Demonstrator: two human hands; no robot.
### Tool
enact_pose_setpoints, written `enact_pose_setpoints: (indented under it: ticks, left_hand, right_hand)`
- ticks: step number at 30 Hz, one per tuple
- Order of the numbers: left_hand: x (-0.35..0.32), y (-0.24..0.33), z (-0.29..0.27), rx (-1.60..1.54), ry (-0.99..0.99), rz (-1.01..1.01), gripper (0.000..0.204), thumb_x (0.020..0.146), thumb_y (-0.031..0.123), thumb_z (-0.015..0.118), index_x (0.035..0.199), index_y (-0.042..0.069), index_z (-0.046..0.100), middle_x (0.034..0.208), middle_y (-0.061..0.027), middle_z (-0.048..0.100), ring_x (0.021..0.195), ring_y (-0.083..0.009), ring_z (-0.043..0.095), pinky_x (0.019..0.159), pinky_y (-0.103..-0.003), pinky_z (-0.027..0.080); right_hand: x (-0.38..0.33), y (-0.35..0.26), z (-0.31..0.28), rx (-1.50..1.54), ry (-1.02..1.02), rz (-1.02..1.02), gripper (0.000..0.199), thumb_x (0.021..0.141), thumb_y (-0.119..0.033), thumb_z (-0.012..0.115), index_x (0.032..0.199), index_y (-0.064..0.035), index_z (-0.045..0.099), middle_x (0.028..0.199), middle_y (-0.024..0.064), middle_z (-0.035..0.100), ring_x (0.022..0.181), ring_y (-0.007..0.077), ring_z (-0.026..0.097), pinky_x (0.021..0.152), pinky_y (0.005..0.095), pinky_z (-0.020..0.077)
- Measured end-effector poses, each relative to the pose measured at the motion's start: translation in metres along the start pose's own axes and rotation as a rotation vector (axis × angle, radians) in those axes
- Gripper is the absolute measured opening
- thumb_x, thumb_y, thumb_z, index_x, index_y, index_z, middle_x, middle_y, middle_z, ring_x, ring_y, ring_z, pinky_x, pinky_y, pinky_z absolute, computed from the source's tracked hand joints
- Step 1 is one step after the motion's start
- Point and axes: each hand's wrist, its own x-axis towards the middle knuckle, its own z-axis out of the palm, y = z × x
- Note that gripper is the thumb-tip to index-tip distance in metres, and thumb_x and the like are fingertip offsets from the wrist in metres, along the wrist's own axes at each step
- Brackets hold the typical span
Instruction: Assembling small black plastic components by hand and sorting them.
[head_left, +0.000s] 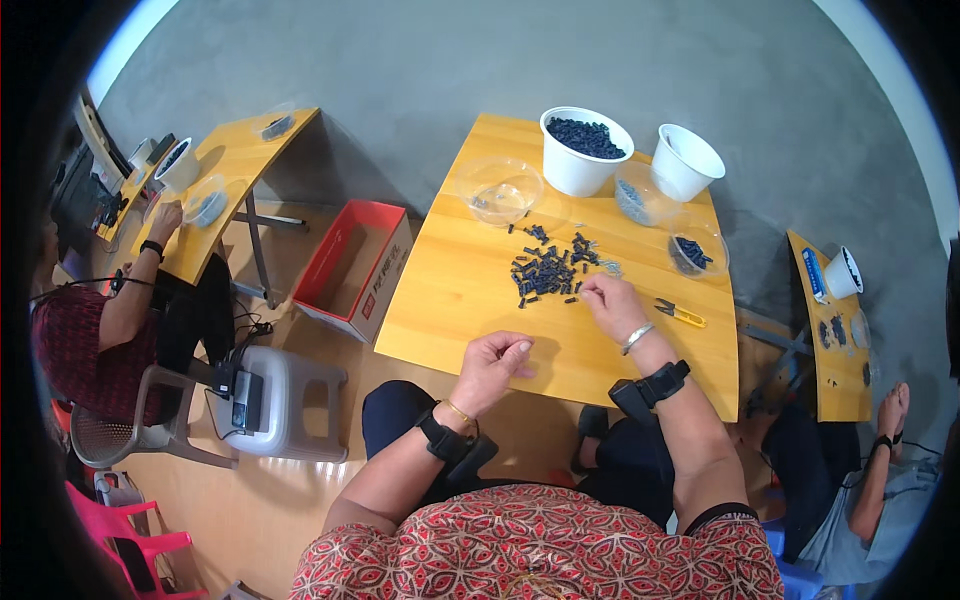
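Observation:
My left hand [493, 366] hovers over the table's near edge, fingers curled and thumb pressed to them; whatever it may hold is hidden. Farther in, my right hand [612, 304] is closed in a pinch beside a small cluster of silvery metal pieces [610, 268]; what lies between its fingertips is too small to make out. Just left of it spreads a loose pile of small dark plastic parts [545, 272]. Yellow-handled thread snips [681, 314] lie to the right of my right hand.
Along the table's [440, 310] far side stand a white tub of dark parts [588, 170], an empty white tub [688, 165] and clear bowls [500, 192]. A red-and-white box [350, 270] sits on the floor. Other people work at tables left [240, 150] and right [840, 385].

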Motion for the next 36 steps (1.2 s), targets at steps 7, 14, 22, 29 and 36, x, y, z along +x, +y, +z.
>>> enact_pose_setpoints:
  ticks: [7, 14, 22, 29, 36]
  left_hand:
    - [0.001, 0.007, 0.0, -0.07, -0.004, -0.09, 0.014, 0.087, 0.006, 0.051, 0.097, -0.003, 0.055, 0.075, -0.0016, 0.053, 0.064, -0.007, 0.05, 0.065, -0.029, 0.055]
    - [0.002, 0.01, -0.001, -0.076, -0.025, -0.105, 0.015, 0.087, 0.006, 0.051, 0.098, -0.003, 0.055, 0.076, -0.0015, 0.053, 0.065, -0.0074, 0.051, 0.066, -0.03, 0.055]
    - [0.004, 0.007, -0.003, -0.089, -0.059, -0.076, 0.016, 0.087, 0.008, 0.052, 0.098, -0.003, 0.056, 0.075, -0.0024, 0.052, 0.066, -0.0086, 0.052, 0.064, -0.03, 0.056]
    - [0.001, 0.007, 0.0, -0.101, -0.008, -0.057, 0.015, 0.086, 0.009, 0.053, 0.095, -0.003, 0.057, 0.073, -0.0032, 0.054, 0.064, -0.0093, 0.053, 0.063, -0.03, 0.056]
    - [0.008, 0.005, -0.001, -0.018, -0.02, -0.079, 0.014, 0.086, 0.008, 0.053, 0.091, -0.004, 0.056, 0.076, -0.0059, 0.057, 0.066, -0.0122, 0.057, 0.065, -0.029, 0.055]
  right_hand:
    - [0.011, -0.025, 0.022, -0.141, -0.065, -0.134, 0.002, 0.076, -0.008, 0.056, 0.077, -0.0076, 0.055, 0.077, 0.0103, 0.056, 0.077, 0.0296, 0.055, 0.067, 0.0393, 0.0444]
    - [0.02, -0.029, 0.039, -0.281, -0.061, -0.288, 0.005, 0.073, -0.007, 0.058, 0.076, -0.0068, 0.056, 0.076, 0.0095, 0.051, 0.078, 0.0285, 0.049, 0.069, 0.0378, 0.0408]
    - [0.005, -0.035, 0.027, -0.407, 0.021, -0.372, 0.008, 0.069, -0.005, 0.061, 0.075, -0.0058, 0.054, 0.078, 0.0093, 0.05, 0.078, 0.0287, 0.049, 0.068, 0.0386, 0.0389]
    - [-0.047, -0.074, 0.027, -0.268, -0.014, -0.362, 0.01, 0.07, -0.007, 0.058, 0.074, -0.0057, 0.05, 0.078, 0.0102, 0.048, 0.079, 0.0278, 0.048, 0.069, 0.0377, 0.0387]
    - [-0.056, -0.065, 0.044, -0.159, 0.003, -0.368, 0.01, 0.072, -0.008, 0.057, 0.073, -0.0045, 0.048, 0.074, 0.0109, 0.047, 0.074, 0.0283, 0.048, 0.064, 0.0369, 0.0402]
